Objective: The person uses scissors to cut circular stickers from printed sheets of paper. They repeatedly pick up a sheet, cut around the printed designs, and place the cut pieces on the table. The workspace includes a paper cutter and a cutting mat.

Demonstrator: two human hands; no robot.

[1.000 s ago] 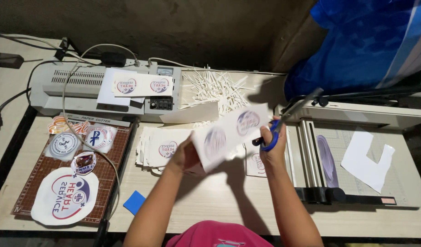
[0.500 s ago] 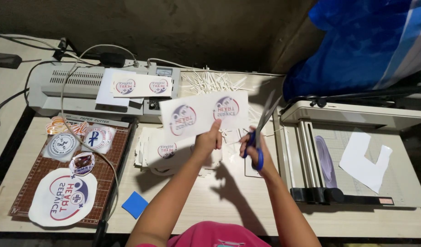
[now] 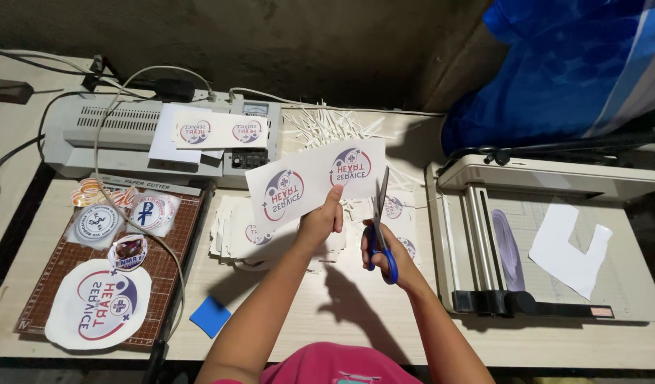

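Between both hands, printed sheet [image 3: 315, 183] pinched left [image 3: 320, 222], scissors [image 3: 379, 229] right [image 3: 384, 249].

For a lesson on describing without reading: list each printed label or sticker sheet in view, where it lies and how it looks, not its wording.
Held sheet: in the left hand, white, two round red-and-blue emblems; scissors in the right hand at its edge.
Strip: on the grey laminator, white, two similar emblems.
Large round sticker: on the brown cutting mat, white, red and blue.
Small round stickers: upper part of the mat, bluish-white.
Sheet stack: table centre, white, printed.
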